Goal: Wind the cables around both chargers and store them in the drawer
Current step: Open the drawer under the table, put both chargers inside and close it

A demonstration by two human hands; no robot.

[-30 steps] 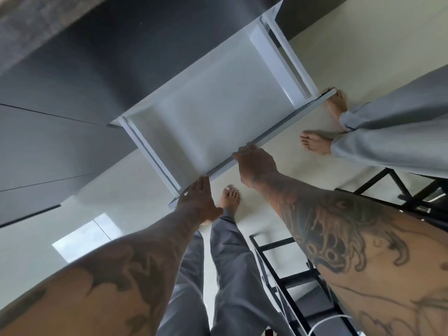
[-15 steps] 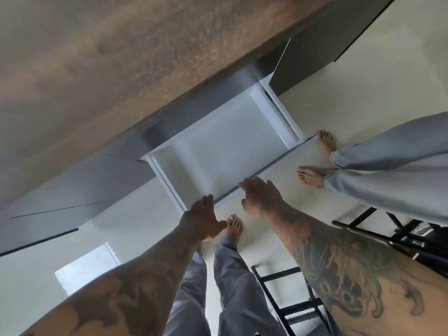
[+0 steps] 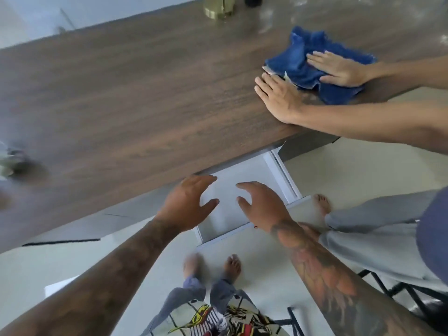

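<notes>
A white drawer [image 3: 286, 175] stands pulled out from under the brown wooden countertop [image 3: 135, 93], and what shows of its inside is bare. My left hand [image 3: 186, 204] hovers over the drawer's left part, fingers spread, holding nothing. My right hand [image 3: 261, 204] hovers over its front right part, also spread and holding nothing. Neither hand touches the drawer front. No charger or cable is in view.
Another person stands at the right, one hand [image 3: 278, 98] flat on the counter edge, the other pressing a blue cloth [image 3: 312, 69]. A brass base [image 3: 218, 8] stands at the counter's back. Bare feet and black stool frames [image 3: 400, 289] crowd the floor below.
The view has tilted up from the drawer to the countertop. Both my hands have let go of the drawer front and risen above it, fingers apart.
</notes>
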